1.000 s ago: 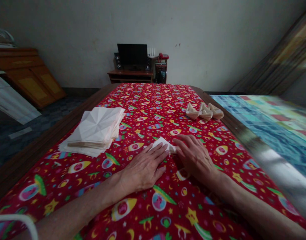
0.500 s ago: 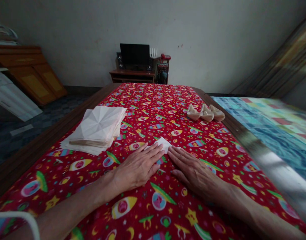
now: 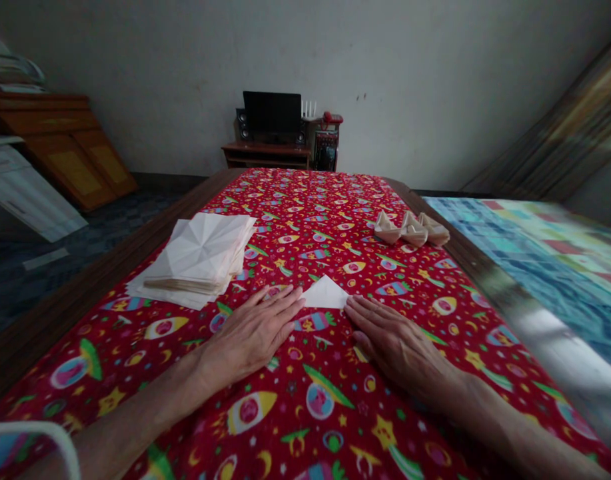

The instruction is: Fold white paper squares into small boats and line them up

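A white sheet of paper (image 3: 326,294), folded to a triangle with its point away from me, lies flat on the red patterned tablecloth (image 3: 310,400). My left hand (image 3: 258,327) rests palm down with straight fingers, its tips at the paper's left corner. On the other side my right hand (image 3: 392,337) lies flat too, fingertips touching the right corner. Left of the paper is a stack of creased white paper sheets (image 3: 200,257). Several folded paper boat-like shapes (image 3: 412,229) stand in a row at the right.
Beyond the table stand a monitor (image 3: 272,113) and a red telephone (image 3: 332,118). A bed with a checkered cover (image 3: 515,253) adjoins the right side. Wooden cabinet (image 3: 70,157) at far left. A white curved cable or tube (image 3: 50,430) shows at the lower left.
My hands have slid apart along the paper's lower edge, the left one moving left and the right one slightly right. More of the white triangle shows between them.
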A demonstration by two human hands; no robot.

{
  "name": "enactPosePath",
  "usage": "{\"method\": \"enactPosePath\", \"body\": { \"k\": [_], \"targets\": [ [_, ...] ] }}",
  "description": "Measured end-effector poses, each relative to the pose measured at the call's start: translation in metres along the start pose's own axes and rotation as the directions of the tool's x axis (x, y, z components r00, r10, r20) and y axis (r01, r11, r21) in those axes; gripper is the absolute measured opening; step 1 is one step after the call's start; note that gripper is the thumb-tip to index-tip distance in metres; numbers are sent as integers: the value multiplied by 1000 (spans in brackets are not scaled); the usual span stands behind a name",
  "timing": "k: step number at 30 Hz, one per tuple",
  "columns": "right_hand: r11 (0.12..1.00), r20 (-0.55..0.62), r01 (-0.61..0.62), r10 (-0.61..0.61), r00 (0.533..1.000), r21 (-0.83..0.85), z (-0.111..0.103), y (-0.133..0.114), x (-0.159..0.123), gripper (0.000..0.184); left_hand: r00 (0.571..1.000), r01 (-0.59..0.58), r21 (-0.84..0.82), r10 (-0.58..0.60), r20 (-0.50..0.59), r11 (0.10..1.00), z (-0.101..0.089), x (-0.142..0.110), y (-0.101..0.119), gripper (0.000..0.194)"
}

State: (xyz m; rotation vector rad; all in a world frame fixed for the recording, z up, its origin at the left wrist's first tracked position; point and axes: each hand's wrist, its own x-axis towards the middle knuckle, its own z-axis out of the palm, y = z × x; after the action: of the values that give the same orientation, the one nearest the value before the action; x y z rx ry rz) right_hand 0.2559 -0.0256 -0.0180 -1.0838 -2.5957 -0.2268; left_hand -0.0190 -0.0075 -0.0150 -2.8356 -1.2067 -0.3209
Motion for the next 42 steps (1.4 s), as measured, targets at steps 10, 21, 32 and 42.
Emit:
{"method": "enactPosePath", "body": {
  "k": [10,21,32,42],
  "targets": [
    [994,124,37,-23,992,-107,-7,-6,39,13,959,58,-74,-77,-274,996,11,5,-12,30],
    [996,103,91,-87,991,-27,4,6,55,14,951,99,-139,-135,-279,985,13,5,-14,31],
    [997,21,36,-35,999,-64,14,5,57,14,918,133,-261,-218,-332,956,18,11,-14,36],
    [988,-197,-47,18,980,-145,10,-1,58,19,907,204,-499,-354,-227,842,16,30,18,72]
  ]
}}
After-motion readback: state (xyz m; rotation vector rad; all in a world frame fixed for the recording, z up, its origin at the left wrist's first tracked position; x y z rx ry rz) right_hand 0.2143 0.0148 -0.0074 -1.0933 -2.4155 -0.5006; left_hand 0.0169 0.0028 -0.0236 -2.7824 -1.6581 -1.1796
